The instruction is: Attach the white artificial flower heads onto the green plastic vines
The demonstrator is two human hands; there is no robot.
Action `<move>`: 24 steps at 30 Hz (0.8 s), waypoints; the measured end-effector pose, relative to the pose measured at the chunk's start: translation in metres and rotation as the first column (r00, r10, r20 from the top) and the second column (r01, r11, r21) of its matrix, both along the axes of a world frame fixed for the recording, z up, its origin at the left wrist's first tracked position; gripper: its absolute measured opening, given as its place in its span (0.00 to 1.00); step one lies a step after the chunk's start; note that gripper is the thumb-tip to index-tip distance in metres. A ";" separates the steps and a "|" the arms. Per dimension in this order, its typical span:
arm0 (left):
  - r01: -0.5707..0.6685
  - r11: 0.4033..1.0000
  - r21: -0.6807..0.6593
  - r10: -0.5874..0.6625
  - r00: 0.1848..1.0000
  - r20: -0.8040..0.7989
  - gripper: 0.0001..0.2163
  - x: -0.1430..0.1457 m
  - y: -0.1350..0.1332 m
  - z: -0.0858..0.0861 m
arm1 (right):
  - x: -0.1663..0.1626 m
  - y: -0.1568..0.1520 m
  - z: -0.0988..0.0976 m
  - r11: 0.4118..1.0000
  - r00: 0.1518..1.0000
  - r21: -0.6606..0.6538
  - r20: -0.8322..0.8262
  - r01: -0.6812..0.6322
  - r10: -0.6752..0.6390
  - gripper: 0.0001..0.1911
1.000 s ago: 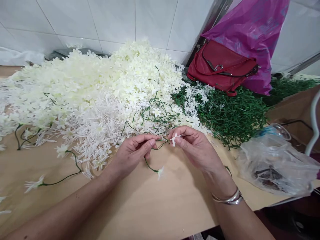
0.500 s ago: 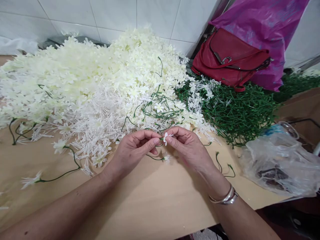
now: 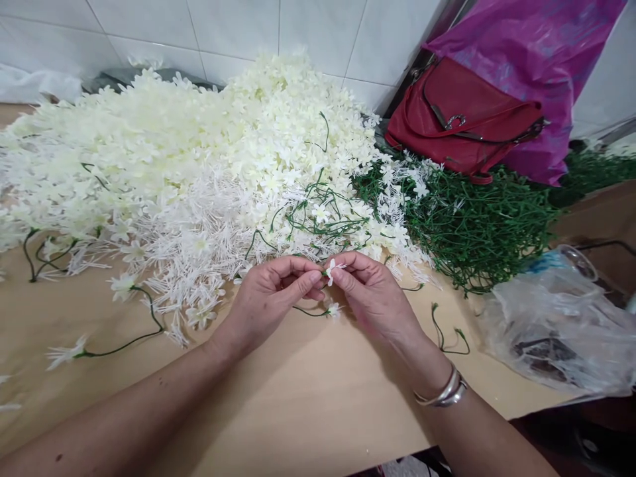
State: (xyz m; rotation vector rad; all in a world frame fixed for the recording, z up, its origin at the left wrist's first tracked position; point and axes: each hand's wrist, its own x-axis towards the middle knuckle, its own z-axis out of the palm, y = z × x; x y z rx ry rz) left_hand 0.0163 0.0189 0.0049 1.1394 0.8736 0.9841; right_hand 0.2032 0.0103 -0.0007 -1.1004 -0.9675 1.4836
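Observation:
My left hand (image 3: 273,298) pinches a green artificial stem close to its tip, thumb against forefinger. Facing it, my right hand (image 3: 372,298) pinches a small white artificial flower (image 3: 330,271), whose petals show between the two thumbs. The flower sits at the stem's end, its pale thin stamens pointing right. Most of the stem is hidden by my left fingers. Just below the hands hangs or lies another white flower (image 3: 334,309) on a green stem; whether it belongs to the held stem I cannot tell.
Behind the hands spreads a big heap of white artificial flowers (image 3: 209,132). Green stems (image 3: 477,225) are piled at the right, under a red handbag (image 3: 467,119) and a purple plastic bag (image 3: 541,59). A clear plastic bag (image 3: 561,331) lies at the table's right edge.
The view has shifted slightly, so everything sits a little further right. Both hands keep their pinch, and the flower between them is tilted a little differently.

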 end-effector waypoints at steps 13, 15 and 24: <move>-0.047 0.999 0.013 0.048 0.996 -0.074 0.13 0.002 -0.005 -0.010 | -0.009 -0.006 -0.002 0.985 0.989 0.171 0.140 0.021 -0.045 0.07; -0.046 0.999 0.018 0.047 0.996 -0.078 0.13 0.002 -0.005 -0.009 | -0.010 -0.006 -0.003 0.980 0.985 0.200 0.164 0.022 -0.056 0.07; -0.043 0.999 -0.024 0.043 0.999 -0.015 0.16 0.003 -0.004 -0.004 | -0.006 0.002 -0.005 0.986 0.997 0.165 0.057 0.039 -0.049 0.07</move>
